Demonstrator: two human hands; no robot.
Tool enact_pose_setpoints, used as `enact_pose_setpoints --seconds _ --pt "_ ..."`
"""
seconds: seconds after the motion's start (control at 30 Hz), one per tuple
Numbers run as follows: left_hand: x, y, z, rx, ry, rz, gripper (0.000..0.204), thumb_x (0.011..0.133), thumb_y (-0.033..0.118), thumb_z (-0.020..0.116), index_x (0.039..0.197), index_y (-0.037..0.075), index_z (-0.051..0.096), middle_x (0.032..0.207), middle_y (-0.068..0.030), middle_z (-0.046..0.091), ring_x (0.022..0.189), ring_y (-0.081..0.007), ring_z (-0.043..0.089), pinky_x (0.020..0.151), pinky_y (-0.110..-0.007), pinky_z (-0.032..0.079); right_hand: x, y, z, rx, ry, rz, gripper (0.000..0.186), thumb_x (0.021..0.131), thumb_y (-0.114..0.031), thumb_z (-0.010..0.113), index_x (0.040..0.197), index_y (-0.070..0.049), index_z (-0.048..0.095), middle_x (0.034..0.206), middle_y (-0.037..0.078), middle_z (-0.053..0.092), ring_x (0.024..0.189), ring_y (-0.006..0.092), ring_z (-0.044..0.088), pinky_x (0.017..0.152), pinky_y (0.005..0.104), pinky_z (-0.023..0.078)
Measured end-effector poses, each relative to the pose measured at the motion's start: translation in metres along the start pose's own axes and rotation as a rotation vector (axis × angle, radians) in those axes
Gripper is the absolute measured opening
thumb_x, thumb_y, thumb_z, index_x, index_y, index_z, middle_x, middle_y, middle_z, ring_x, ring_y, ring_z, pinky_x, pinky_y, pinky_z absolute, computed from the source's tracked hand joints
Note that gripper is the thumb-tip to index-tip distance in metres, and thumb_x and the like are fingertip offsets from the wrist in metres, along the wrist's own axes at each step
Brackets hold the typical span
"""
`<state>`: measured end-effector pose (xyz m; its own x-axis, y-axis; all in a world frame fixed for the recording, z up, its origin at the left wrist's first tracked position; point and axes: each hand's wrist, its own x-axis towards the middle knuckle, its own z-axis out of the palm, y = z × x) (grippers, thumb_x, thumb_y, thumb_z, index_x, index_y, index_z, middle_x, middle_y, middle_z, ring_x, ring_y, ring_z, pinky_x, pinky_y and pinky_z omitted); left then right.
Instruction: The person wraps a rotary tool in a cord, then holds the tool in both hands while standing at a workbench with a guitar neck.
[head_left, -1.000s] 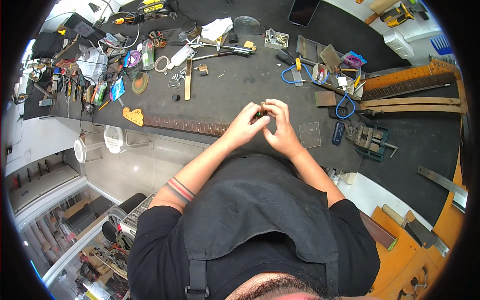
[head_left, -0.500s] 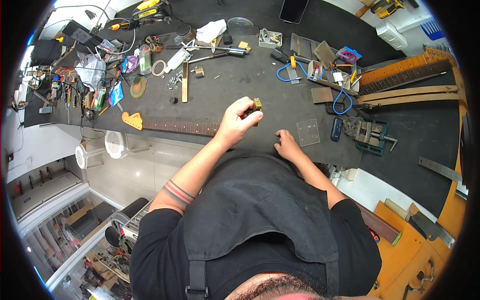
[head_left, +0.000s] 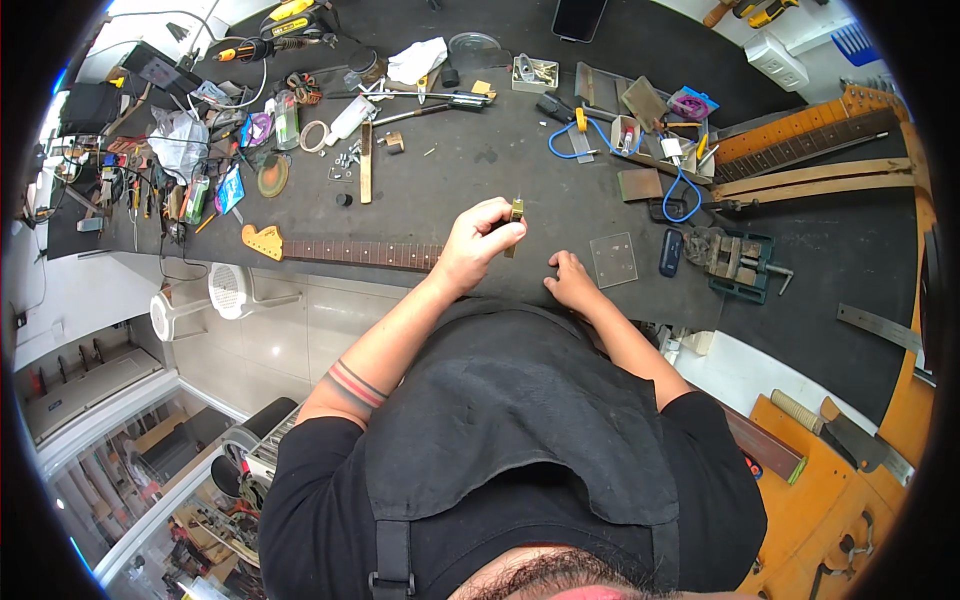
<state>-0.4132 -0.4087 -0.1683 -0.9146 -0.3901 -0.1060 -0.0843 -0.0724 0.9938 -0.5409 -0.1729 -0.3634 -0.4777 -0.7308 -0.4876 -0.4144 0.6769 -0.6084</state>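
Fingers [head_left: 497,226] of the left hand [head_left: 475,245] are pinched around a small brass-coloured block [head_left: 515,213], which stands upright between thumb and fingertips, lifted just above the dark workbench [head_left: 470,175]. Only the head view shows this. The right hand [head_left: 572,283] lies just beside and below those fingers, toward the person, resting flat on the bench near its front edge; its fingers are loosely curled and grasp nothing that can be seen.

To the left of the pinching fingers, a guitar neck [head_left: 345,250] with a yellow headstock lies along the front edge of the bench, its near end passing under the left wrist. To the right of the right hand's fingers sits a clear square plate [head_left: 613,260], close by, and beyond that a dark blue oblong case [head_left: 671,253], then a green bench vise [head_left: 735,258].

Farther from the fingers, toward the back of the bench, a wooden strip [head_left: 366,162] lies end-on, with a white cloth [head_left: 418,60] and a round clear lid [head_left: 473,45] behind it. A blue cable [head_left: 600,135] loops up and to the right of the block. At the far right, well apart from both hands, a second fretted neck [head_left: 800,135] rests on wooden slats.

Both forearms enter from the lower edge, the left one with a striped band [head_left: 352,385] above the elbow.
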Motion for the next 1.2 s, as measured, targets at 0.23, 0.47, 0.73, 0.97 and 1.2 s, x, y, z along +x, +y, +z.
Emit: enact_pose_setpoints --seconds 0.23,0.47,0.73,0.97,1.2 --pt "-0.001 -0.005 0.000 -0.024 0.003 -0.012 0.021 0.098 0.023 0.067 0.100 0.002 0.070 0.093 0.0006 0.055 0.088 -0.0103 0.050 0.078 -0.028 0.041 -0.003 -0.005 -0.004 0.020 -0.012 0.011 0.044 0.093 -0.016 0.079 0.128 -0.003 0.055 0.129 0.020 0.060 0.119 0.0360 0.062 0.104 0.0461 0.051" --pt "0.001 -0.033 -0.001 0.044 0.002 -0.060 0.024 0.106 0.023 0.067 0.120 0.003 0.067 0.108 -0.0016 0.058 0.097 -0.0099 0.057 0.089 -0.029 0.049 -0.036 -0.145 -0.094 1.571 -0.458 0.106 0.023 0.113 -0.025 0.056 0.126 -0.007 0.061 0.112 0.008 0.068 0.104 0.0216 0.069 0.095 0.0351 0.054" --pt "0.007 -0.043 -0.009 -0.039 0.367 -0.017 0.044 0.110 0.021 0.059 0.146 -0.003 0.059 0.106 -0.0042 0.062 0.101 -0.0126 0.061 0.098 -0.032 0.051 0.039 -0.172 -0.098 1.408 -0.339 -0.057 0.021 0.114 -0.026 0.055 0.122 -0.006 0.058 0.101 0.005 0.071 0.080 0.0149 0.070 0.078 0.0293 0.059" --pt "-0.033 -0.065 -0.054 -0.331 0.301 -0.431 0.020 0.108 0.014 0.055 0.121 0.003 0.065 0.099 -0.0003 0.063 0.072 -0.0067 0.055 0.064 -0.024 0.048 0.180 -0.209 -0.142 1.114 -0.083 -0.080 0.020 0.112 -0.030 0.058 0.113 -0.009 0.058 0.089 -0.001 0.065 0.070 0.0110 0.063 0.067 0.0301 0.056" --pt "-0.079 -0.087 -0.045 -0.285 0.284 -0.523 0.019 0.111 0.023 0.059 0.107 0.006 0.067 0.089 0.0001 0.066 0.076 -0.0088 0.065 0.069 -0.025 0.054 0.244 -0.283 -0.227 0.928 0.432 -0.359 0.033 0.112 -0.022 0.057 0.136 0.001 0.054 0.099 0.005 0.067 0.077 0.0117 0.065 0.071 0.0288 0.056"
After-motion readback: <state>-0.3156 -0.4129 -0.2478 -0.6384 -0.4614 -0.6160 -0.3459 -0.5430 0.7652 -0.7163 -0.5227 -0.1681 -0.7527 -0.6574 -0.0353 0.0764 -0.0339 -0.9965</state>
